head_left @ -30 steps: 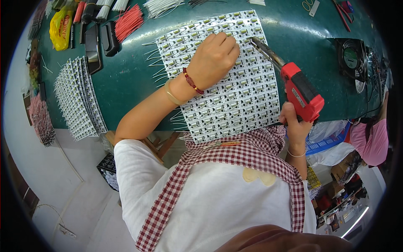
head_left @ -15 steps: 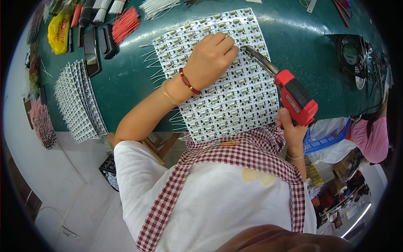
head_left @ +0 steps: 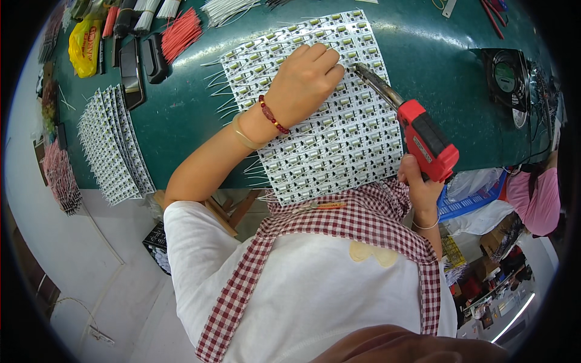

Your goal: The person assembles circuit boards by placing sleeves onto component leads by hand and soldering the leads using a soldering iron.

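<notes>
A large white panel of small circuit boards (head_left: pixel 327 139) with wire leads lies on the green table (head_left: pixel 436 54). My left hand (head_left: pixel 305 78) rests on the panel's upper middle, fingers curled and pressing a spot; a red bead bracelet sits at the wrist. My right hand (head_left: pixel 420 184) grips the handle of a red soldering gun (head_left: pixel 426 139). Its metal tip (head_left: pixel 363 72) touches the panel just right of my left fingers.
A fanned stack of white board strips (head_left: pixel 112 145) lies at the table's left. Red wires (head_left: pixel 180 33), white wires (head_left: pixel 227 9), black tools (head_left: pixel 142 60) and a yellow bag (head_left: pixel 85 42) sit at the top left. A black fan (head_left: pixel 505 75) stands right. Another person in pink (head_left: pixel 538 193) is at right.
The soldering gun has swung left, bringing its tip toward my left fingers on the panel. My left hand has stayed in place.
</notes>
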`<control>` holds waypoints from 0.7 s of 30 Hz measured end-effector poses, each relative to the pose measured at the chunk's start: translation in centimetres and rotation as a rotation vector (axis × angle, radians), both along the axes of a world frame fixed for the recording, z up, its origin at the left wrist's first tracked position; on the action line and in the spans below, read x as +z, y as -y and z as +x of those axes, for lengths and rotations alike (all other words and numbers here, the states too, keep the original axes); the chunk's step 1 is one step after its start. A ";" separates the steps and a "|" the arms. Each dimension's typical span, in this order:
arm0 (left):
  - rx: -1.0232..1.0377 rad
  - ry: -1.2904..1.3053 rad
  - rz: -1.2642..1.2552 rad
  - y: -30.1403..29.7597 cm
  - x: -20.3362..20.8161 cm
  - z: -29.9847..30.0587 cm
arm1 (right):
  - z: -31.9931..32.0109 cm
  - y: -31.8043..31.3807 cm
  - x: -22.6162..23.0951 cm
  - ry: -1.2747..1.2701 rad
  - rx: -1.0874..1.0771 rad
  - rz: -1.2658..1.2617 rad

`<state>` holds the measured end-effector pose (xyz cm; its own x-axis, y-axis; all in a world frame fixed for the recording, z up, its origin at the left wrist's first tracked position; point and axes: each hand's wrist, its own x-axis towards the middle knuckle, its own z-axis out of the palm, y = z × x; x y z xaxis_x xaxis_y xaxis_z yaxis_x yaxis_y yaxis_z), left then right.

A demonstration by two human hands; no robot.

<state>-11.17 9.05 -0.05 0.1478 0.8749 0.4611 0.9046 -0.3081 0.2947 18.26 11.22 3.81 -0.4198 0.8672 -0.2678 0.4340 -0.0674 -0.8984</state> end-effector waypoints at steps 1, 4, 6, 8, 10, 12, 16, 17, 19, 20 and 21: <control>0.000 0.000 0.001 0.0 0.0 0.0 | 0.2 0.1 -0.3 0.000 0.000 0.001; 0.005 -0.014 -0.005 0.1 0.0 0.0 | 0.7 0.2 -1.1 0.107 0.067 0.161; 0.006 -0.016 -0.016 0.1 0.1 0.1 | 0.4 0.3 -0.8 0.049 0.045 0.077; 0.007 -0.028 -0.017 0.1 0.2 0.2 | 0.5 0.3 -0.9 0.026 0.031 0.100; 0.007 -0.041 -0.018 0.1 0.2 0.2 | 0.3 0.2 -0.4 0.002 0.017 0.124; 0.003 -0.063 -0.019 0.1 0.1 0.2 | -0.7 0.0 1.6 -0.107 -0.043 -0.140; 0.014 -0.122 -0.023 0.2 0.3 0.2 | -1.1 0.0 2.1 -0.186 -0.063 -0.130; 0.019 -0.150 -0.019 0.3 0.5 0.2 | -1.0 0.0 2.1 -0.193 -0.064 -0.139; 0.022 -0.177 -0.012 0.4 0.6 0.3 | -1.0 0.3 2.0 -0.200 -0.066 -0.144; 0.046 -0.175 -0.012 0.4 0.5 0.3 | -1.0 0.3 1.9 -0.195 -0.073 -0.162; 0.070 -0.174 -0.012 0.5 0.5 0.4 | -1.0 0.3 1.8 -0.190 -0.080 -0.181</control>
